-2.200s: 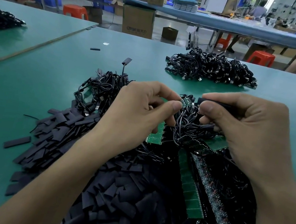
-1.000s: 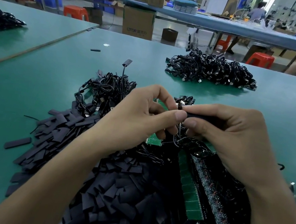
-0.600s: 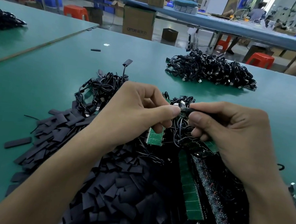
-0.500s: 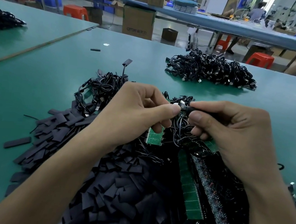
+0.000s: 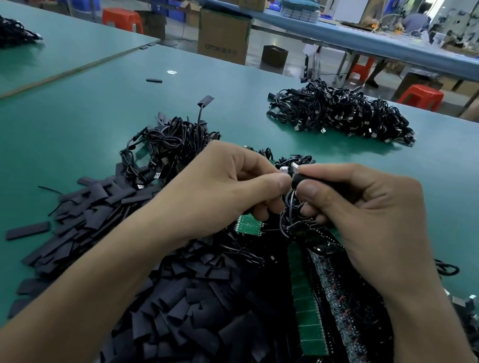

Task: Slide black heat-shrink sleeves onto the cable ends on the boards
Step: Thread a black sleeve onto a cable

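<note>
My right hand (image 5: 360, 218) pinches a black heat-shrink sleeve (image 5: 309, 181) between thumb and forefinger. My left hand (image 5: 224, 191) pinches a cable end with a small metal plug (image 5: 293, 168) right at the sleeve's mouth. Both hands touch at the fingertips above a small green board (image 5: 249, 224) with coiled black cable (image 5: 291, 220) hanging below. A big heap of loose flat black sleeves (image 5: 182, 306) lies under my forearms. A strip of green boards (image 5: 309, 310) runs beside it.
A pile of black cables (image 5: 341, 112) lies at the far right of the green table (image 5: 52, 137). Another tangle of cables (image 5: 169, 146) sits left of my hands. A single sleeve (image 5: 27, 230) lies apart at the left. Benches, boxes, red stools and people fill the background.
My hands have come together: the right hand brought the sleeve leftward to the cable end held by the left. Over the last half second they barely moved.
</note>
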The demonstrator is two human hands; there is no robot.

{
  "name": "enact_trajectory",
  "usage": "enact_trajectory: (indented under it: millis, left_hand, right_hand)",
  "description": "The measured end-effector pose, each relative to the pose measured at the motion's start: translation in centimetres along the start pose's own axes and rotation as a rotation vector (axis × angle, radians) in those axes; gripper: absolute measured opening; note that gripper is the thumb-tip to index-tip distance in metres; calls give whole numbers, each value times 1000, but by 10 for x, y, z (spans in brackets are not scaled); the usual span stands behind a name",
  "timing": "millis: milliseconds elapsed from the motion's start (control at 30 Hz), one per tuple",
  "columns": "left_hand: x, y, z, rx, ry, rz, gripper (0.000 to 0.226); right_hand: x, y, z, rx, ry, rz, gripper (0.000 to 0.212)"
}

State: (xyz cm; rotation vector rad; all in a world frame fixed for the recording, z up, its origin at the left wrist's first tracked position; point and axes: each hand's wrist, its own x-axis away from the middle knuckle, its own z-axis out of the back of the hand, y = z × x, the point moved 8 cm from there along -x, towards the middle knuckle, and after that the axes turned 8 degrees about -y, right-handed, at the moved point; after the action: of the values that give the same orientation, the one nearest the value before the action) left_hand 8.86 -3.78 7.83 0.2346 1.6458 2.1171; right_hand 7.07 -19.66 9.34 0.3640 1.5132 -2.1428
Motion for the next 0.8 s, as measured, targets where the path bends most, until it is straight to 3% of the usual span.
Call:
enact_trajectory:
  millis: [567,733,800]
  left_hand:
    - [1,6,-6,-48,-54,-45,16]
    - [1,6,-5,-17,-21,-51,17]
    - [2,6,-6,-7,-14,-41,16]
  right_hand:
    - [1,-8,-2,-71,-16,3,20]
    - [1,-10,10,-43,168,12,39]
    - [3,-8,16,-79,276,6,36]
